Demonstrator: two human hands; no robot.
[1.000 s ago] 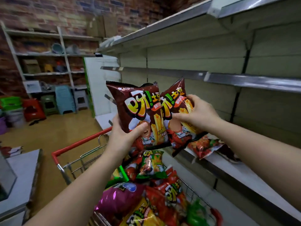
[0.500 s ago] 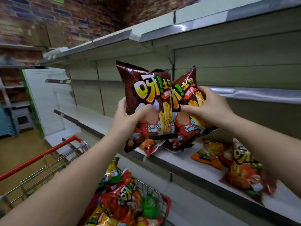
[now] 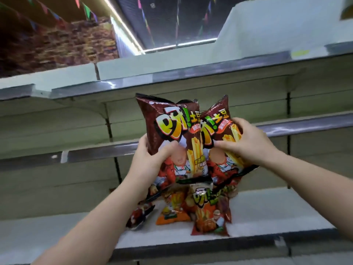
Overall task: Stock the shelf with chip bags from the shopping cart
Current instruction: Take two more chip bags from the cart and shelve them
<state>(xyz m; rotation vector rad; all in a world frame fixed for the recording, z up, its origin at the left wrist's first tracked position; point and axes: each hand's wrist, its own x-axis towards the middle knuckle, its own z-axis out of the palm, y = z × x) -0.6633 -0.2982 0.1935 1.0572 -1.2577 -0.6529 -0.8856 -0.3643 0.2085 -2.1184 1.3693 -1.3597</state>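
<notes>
brick wall (image 3: pixel 57 46) off to my upper left, string of little colored pennant flags (image 3: pixel 86 8) up near my ceiling, bright light strip (image 3: pixel 124 29) running overhead, all kinda blurry

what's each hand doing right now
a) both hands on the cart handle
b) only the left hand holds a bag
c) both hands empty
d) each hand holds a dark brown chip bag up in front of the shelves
d: the left hand grips one brown chip bag and the right hand grips the second brown bag beside it.
</notes>
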